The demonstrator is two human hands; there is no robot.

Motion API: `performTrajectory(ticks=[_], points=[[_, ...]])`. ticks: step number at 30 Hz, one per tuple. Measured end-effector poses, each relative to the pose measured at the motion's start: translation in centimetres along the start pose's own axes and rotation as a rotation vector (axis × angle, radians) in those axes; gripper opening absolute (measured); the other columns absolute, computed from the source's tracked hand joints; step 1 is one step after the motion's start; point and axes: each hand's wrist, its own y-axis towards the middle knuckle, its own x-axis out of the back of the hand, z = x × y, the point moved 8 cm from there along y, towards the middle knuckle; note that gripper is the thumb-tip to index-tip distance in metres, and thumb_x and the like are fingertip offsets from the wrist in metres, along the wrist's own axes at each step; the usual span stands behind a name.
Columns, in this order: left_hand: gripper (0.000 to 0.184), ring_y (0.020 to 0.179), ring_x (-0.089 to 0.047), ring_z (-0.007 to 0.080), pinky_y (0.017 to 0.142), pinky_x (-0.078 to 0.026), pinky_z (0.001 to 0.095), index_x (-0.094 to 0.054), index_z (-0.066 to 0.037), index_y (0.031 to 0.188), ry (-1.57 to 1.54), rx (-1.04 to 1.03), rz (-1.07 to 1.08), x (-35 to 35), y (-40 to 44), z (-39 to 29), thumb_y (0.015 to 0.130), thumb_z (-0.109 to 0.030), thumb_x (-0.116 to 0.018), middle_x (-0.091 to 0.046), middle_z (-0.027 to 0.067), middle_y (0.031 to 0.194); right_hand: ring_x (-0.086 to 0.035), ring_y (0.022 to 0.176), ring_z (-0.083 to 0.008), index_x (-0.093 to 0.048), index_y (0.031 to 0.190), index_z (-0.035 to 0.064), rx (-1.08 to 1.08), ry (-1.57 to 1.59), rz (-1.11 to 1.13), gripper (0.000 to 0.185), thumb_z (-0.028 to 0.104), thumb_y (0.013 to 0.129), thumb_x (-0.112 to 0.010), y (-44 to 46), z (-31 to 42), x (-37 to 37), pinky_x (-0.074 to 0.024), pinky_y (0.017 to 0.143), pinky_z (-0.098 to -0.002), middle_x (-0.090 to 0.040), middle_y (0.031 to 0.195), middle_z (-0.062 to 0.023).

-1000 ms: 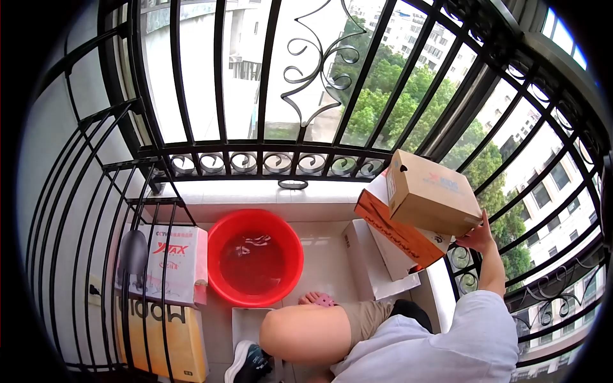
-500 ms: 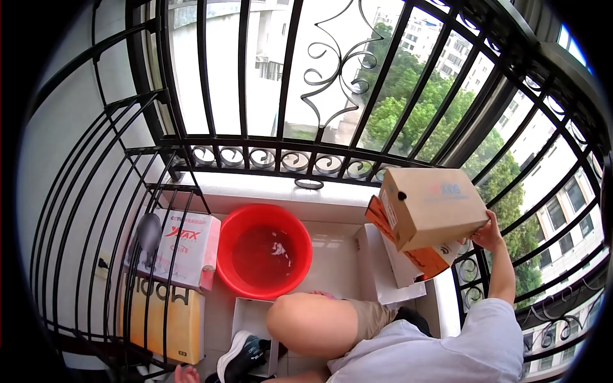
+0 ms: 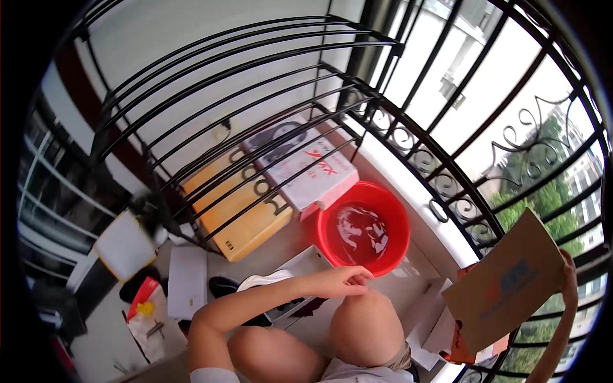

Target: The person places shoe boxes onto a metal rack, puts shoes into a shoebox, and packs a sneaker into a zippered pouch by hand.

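My right hand (image 3: 567,281) grips the edge of a brown cardboard box (image 3: 504,281) at the right, above an orange box (image 3: 465,348) and a white box (image 3: 426,325). My left hand (image 3: 348,281) is over my raised knee with its fingers curled together; whether anything small is between them cannot be made out. Just beyond it stands a red basin (image 3: 396,246) with water in it. Below my left forearm, an open grey box (image 3: 310,260) and dark shoes with a white sole (image 3: 265,279) lie on the floor, partly hidden by the arm.
Behind a black metal rack (image 3: 255,80) lie a yellow box (image 3: 246,220) and a white and pink box (image 3: 306,169). A white box lid (image 3: 187,281) and a red and white bag (image 3: 153,319) are at the lower left. Black window bars (image 3: 440,172) run along the right.
The view has swung left, showing more floor and the rack. My left hand has come up from the bottom edge to my knee. The brown box, still in my right hand, has tilted.
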Motion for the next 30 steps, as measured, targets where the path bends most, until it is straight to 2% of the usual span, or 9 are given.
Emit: performTrajectory(ticks=[8, 9, 10, 11, 12, 15, 16, 23, 30], points=[[0.055, 0.101, -0.053, 0.0144, 0.089, -0.042, 0.0292, -0.034, -0.006, 0.136, -0.142, 0.119, -0.118, 2.5, -4.3, 5.1, 0.091, -0.026, -0.058, -0.055, 0.0078, 0.112, -0.048, 0.117, -0.0271, -0.048, 0.128, 0.0065, 0.257, -0.376, 0.458, 0.044, 0.030, 0.091, -0.053, 11.7, 12.0, -16.4, -0.0370, 0.098, -0.0440, -0.051, 0.128, -0.0115], [0.061, 0.101, -0.053, 0.0143, 0.090, -0.042, 0.0297, -0.028, -0.006, 0.139, -0.227, 0.138, -0.121, 2.4, -4.7, 5.4, 0.091, -0.028, -0.058, -0.056, 0.0073, 0.111, -0.042, 0.124, -0.0288, -0.036, 0.138, 0.0066, 0.259, -0.399, 0.493, 0.060, 0.044, 0.092, -0.047, 13.5, 11.3, -17.0, -0.0328, 0.103, -0.0463, -0.040, 0.139, -0.0126], [0.067, 0.101, -0.052, 0.0142, 0.090, -0.042, 0.0303, -0.022, -0.007, 0.142, -0.313, 0.154, -0.122, 2.1, -5.1, 5.8, 0.090, -0.031, -0.059, -0.056, 0.0069, 0.111, -0.042, 0.124, -0.0288, -0.036, 0.138, 0.0066, 0.272, -0.408, 0.503, 0.060, 0.044, 0.092, -0.047, 14.5, 9.9, -17.8, -0.0328, 0.103, -0.0463, -0.040, 0.139, -0.0126], [0.082, 0.114, -0.049, 0.0183, 0.094, -0.040, 0.0328, -0.006, -0.010, 0.146, -0.415, 0.118, -0.064, 1.5, -4.6, 6.7, 0.089, -0.036, -0.060, -0.045, 0.0108, 0.130, -0.043, 0.122, -0.0292, -0.038, 0.136, 0.0062, 0.166, -0.001, 0.481, 0.055, 0.037, 0.092, -0.050, 14.9, 8.4, -18.6, -0.0349, 0.102, -0.0439, -0.043, 0.136, -0.0131], [0.082, 0.114, -0.049, 0.0183, 0.094, -0.040, 0.0328, -0.006, -0.010, 0.146, -0.420, 0.104, -0.078, 1.1, -4.6, 6.2, 0.089, -0.036, -0.060, -0.045, 0.0108, 0.130, -0.045, 0.121, -0.0295, -0.041, 0.135, 0.0058, 0.051, 0.404, 0.451, 0.050, 0.029, 0.093, -0.052, 15.4, 6.4, -19.7, -0.0369, 0.101, -0.0415, -0.046, 0.133, -0.0137], [0.111, 0.138, -0.015, 0.0326, 0.109, -0.024, 0.0434, 0.014, -0.008, 0.144, -0.341, -0.233, -0.439, 3.7, -5.6, 3.8, 0.079, -0.056, -0.062, 0.009, 0.0156, 0.152, -0.049, 0.115, -0.0242, -0.044, 0.132, 0.0099, 0.002, 0.595, 0.437, 0.056, 0.046, 0.089, -0.044, 14.8, -0.7, -28.4, -0.0405, 0.094, -0.0400, -0.050, 0.128, -0.0066], [0.111, 0.138, -0.015, 0.0326, 0.109, -0.024, 0.0434, 0.014, -0.008, 0.144, -0.341, -0.240, -0.450, 4.0, -6.0, 3.5, 0.079, -0.056, -0.062, 0.009, 0.0156, 0.152, -0.050, 0.111, -0.0216, -0.045, 0.130, 0.0120, -0.033, 0.691, 0.421, 0.061, 0.055, 0.087, -0.040, 14.6, -2.4, -31.7, -0.0423, 0.091, -0.0393, -0.052, 0.126, -0.0030], [0.098, 0.139, -0.004, 0.0248, 0.111, -0.012, 0.0390, 0.018, -0.011, 0.144, -0.264, -0.336, -0.890, 6.5, -12.9, 2.1, 0.088, -0.054, -0.050, 0.002, 0.0125, 0.151, -0.053, 0.110, -0.0205, -0.044, 0.130, 0.0140, -0.197, 0.833, 0.715, 0.062, 0.057, 0.086, -0.039, 9.6, -5.5, -51.2, -0.0454, 0.088, -0.0372, -0.053, 0.123, -0.0035], [0.070, 0.138, -0.003, 0.0407, 0.111, -0.010, 0.0426, -0.009, -0.006, 0.146, 0.396, -0.275, -1.249, 8.0, -16.4, 0.1, 0.095, -0.039, -0.043, -0.001, 0.0263, 0.148, -0.053, 0.110, -0.0206, -0.042, 0.131, 0.0128, -0.449, 0.817, 0.795, 0.075, 0.069, 0.082, -0.038, 8.5, -7.4, -57.4, -0.0505, 0.083, -0.0358, -0.051, 0.126, -0.0045]])
